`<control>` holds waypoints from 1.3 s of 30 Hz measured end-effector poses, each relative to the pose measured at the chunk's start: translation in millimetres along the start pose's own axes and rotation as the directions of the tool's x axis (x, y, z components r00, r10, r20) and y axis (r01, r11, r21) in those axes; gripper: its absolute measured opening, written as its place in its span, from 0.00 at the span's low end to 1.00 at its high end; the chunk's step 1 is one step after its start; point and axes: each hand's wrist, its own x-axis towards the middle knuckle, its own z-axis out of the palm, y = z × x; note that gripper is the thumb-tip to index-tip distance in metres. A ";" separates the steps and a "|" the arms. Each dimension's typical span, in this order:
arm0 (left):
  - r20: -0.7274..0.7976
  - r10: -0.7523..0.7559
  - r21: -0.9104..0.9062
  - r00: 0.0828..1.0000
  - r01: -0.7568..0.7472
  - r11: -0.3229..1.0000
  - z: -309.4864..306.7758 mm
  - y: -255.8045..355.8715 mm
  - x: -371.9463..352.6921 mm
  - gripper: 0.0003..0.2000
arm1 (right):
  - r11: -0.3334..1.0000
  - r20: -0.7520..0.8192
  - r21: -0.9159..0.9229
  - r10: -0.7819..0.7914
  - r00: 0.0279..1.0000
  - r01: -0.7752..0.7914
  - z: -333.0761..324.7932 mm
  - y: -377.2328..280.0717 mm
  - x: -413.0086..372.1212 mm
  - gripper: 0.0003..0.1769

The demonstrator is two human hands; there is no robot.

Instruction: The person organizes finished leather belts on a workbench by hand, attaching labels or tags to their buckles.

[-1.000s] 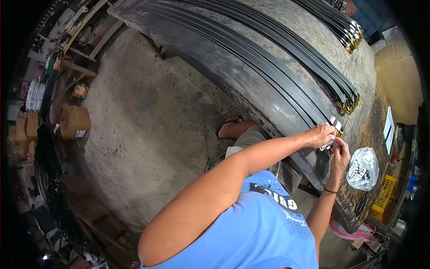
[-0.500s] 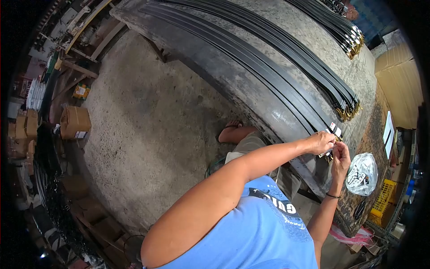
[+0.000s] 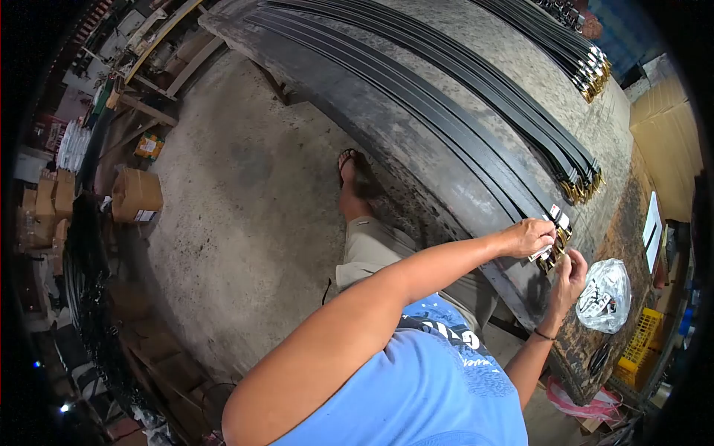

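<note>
Long black belts (image 3: pixel 446 123) with gold-coloured buckles lie along the grey table. At the near end of the closest belts (image 3: pixel 416 97), my left hand (image 3: pixel 529 238) is closed on a belt end. White tags (image 3: pixel 559 215) and gold buckles (image 3: pixel 559 241) show around its fingertips. Just below and to the right is my right hand (image 3: pixel 569 276), its fingers bent and brought together beside the buckles. Whatever its fingertips pinch, if anything, is too small to make out. A clear plastic bag (image 3: pixel 604 296) with small white and black pieces inside sits right of that hand.
Another bundle of belts (image 3: pixel 554 44) lies at the table's far side. A cardboard box (image 3: pixel 666 141), a white sheet (image 3: pixel 652 232) and a yellow basket (image 3: pixel 639 342) are on the right. Cartons (image 3: pixel 136 195) stand on the floor at left.
My right hand has drawn slightly down and away from my left hand, uncovering more of the buckles. My leg has swung out to the left. The left hand stays at the belt end.
</note>
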 end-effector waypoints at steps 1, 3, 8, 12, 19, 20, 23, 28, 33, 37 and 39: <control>0.003 -0.004 0.000 1.000 0.004 1.000 0.6 0.1 -2.4 0.09 | 0.999 -0.052 -0.045 -0.006 0.999 0.004 -14.1 18.5 -2.2 0.12; 0.041 -0.025 0.032 0.999 0.024 0.999 -0.7 2.6 -0.3 0.09 | 0.996 -0.118 -0.085 -0.047 0.992 0.037 -34.3 37.0 -14.0 0.13; 0.041 -0.014 0.052 0.999 0.012 0.999 0.1 2.0 -0.9 0.09 | 0.975 -0.406 -0.065 0.171 0.898 -0.215 -64.2 71.9 -54.3 0.13; 0.020 -0.004 0.025 1.000 0.003 1.000 1.7 0.1 -2.7 0.08 | 0.976 -0.390 -0.106 0.137 0.911 -0.192 -61.7 65.4 -54.6 0.13; 0.023 -0.065 0.018 0.998 0.064 0.998 -0.9 4.3 -1.5 0.09 | 0.978 -0.319 -0.179 0.045 0.947 -0.107 -59.4 81.4 -53.5 0.13; 0.021 -0.069 0.014 0.997 0.068 0.998 -0.6 4.5 -1.6 0.09 | 0.978 -0.322 -0.176 0.052 0.945 -0.113 -59.3 80.6 -55.3 0.13; 0.017 -0.042 0.032 0.999 0.042 0.999 0.1 1.8 0.7 0.09 | 0.975 -0.333 -0.207 0.012 0.943 -0.086 -56.9 73.5 -53.9 0.14; -0.013 -0.061 -0.011 0.998 0.061 0.998 1.2 -2.9 0.0 0.09 | 0.948 -0.331 -0.316 -0.141 0.933 0.032 -49.6 66.9 -51.9 0.15; -0.062 -0.085 -0.075 0.994 0.080 0.994 3.4 -12.6 1.2 0.13 | 0.957 -0.304 -0.282 -0.024 0.952 -0.065 -44.2 52.8 -51.5 0.12; -0.088 -0.196 0.097 0.977 0.204 0.974 -3.3 -2.7 4.4 0.14 | 0.968 -0.347 -0.236 0.003 0.938 -0.090 -40.4 43.0 -57.4 0.13; -0.046 -0.115 0.280 0.992 0.124 0.952 -10.5 -0.5 8.4 0.15 | 0.975 -0.417 -0.206 -0.006 0.909 -0.088 -39.1 53.8 -60.2 0.15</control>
